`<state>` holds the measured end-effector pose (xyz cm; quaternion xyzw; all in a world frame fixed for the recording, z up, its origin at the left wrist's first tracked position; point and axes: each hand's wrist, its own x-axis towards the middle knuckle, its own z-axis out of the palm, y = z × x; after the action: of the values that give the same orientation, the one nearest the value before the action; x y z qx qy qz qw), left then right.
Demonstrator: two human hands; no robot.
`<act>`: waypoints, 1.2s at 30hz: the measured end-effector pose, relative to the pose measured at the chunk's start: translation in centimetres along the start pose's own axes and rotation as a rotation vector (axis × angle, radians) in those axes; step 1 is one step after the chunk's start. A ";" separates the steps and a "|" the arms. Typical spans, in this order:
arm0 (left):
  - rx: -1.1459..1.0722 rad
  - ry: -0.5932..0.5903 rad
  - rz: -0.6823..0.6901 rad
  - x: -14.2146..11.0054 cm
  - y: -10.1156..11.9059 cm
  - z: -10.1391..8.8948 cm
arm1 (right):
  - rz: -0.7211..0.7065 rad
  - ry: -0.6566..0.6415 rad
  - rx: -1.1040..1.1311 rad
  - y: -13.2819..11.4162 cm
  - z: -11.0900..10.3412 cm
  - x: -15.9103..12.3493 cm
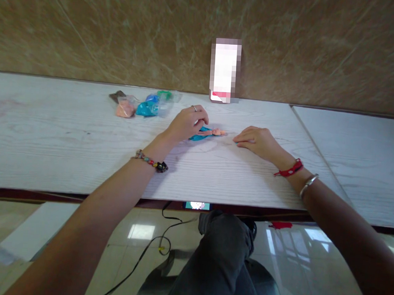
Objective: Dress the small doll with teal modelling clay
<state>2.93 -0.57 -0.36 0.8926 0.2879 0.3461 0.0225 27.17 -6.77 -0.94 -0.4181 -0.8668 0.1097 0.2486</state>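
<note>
A small flat clay figure (pixel 217 132) in peach, with bright blue parts, lies on the white table. My left hand (pixel 187 122) is over its left end, fingers curled down and partly covering the blue part. Whatever sits between those fingertips is hidden. To the right of the figure, apart from it, my right hand (pixel 258 142) rests low on the table with its fingers pressed together. A tiny bit of blue clay (pixel 236 143) shows at those fingertips.
Plastic bags of clay lie at the back left: peach (pixel 125 107), blue (pixel 147 109) and green (pixel 164 94). Behind the figure a phone (pixel 224 72) with a blurred screen leans against the brown marbled wall (pixel 123 33). A black cable (pixel 138 259) trails on the floor below.
</note>
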 end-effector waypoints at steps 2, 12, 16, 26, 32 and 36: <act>0.007 -0.012 -0.011 0.0 0.0 0.0 | -0.043 -0.050 0.079 0.4 0.0 -0.1; 0.016 -0.025 0.025 0.0 -0.1 -0.2 | 0.023 -0.010 0.140 1.9 0.0 -0.3; 0.032 -0.027 0.004 -0.1 -0.2 -0.3 | 0.186 0.083 0.059 2.4 -0.3 -0.4; 0.006 -0.017 -0.016 -0.1 -0.4 -0.4 | 0.101 0.089 0.013 1.8 -0.3 -0.1; -0.011 -0.023 -0.020 -0.1 -0.7 -0.4 | -0.071 0.021 -0.016 1.2 0.0 0.0; -0.010 -0.006 -0.036 -0.1 -0.5 -0.4 | -0.063 0.045 -0.057 1.3 0.0 0.0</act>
<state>2.38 -0.24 -0.24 0.8883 0.3022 0.3442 0.0340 28.06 -5.97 -1.51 -0.4000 -0.8764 0.0677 0.2594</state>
